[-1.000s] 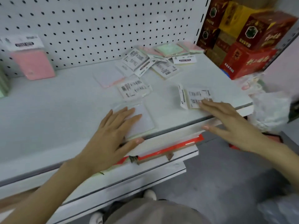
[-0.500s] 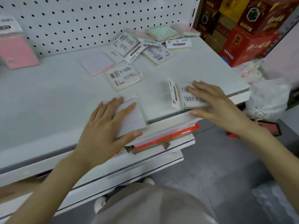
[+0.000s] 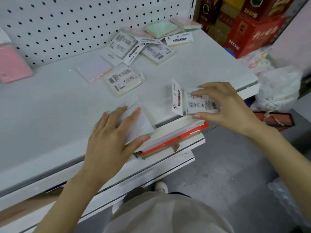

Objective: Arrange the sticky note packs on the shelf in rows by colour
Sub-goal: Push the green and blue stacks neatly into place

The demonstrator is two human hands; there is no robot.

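Note:
My left hand point(image 3: 111, 137) grips a pale white pack point(image 3: 140, 124) at the front edge of the white shelf point(image 3: 42, 115), fingers on top and thumb on its near side. My right hand point(image 3: 225, 106) pinches a label-side-up pack point(image 3: 200, 103) by its edges, tilted just above the shelf's front right edge, its header card point(image 3: 176, 98) sticking up. Loose packs lie behind: a pale lilac pack point(image 3: 94, 71), a barcode-up pack point(image 3: 123, 79), and a jumbled pile of several packs point(image 3: 151, 41) near the pegboard. A pink pack point(image 3: 13, 64) leans at the far left.
A white pegboard point(image 3: 67, 22) backs the shelf. Red and dark cartons point(image 3: 244, 26) stand at the right end. A crumpled plastic bag point(image 3: 279, 88) lies to the right. Lower shelves and a red-edged box point(image 3: 175, 140) stick out below the front edge.
My right hand went from lying flat on the labelled pack to pinching and tilting it up. My left hand's thumb has closed on the white pack's near side.

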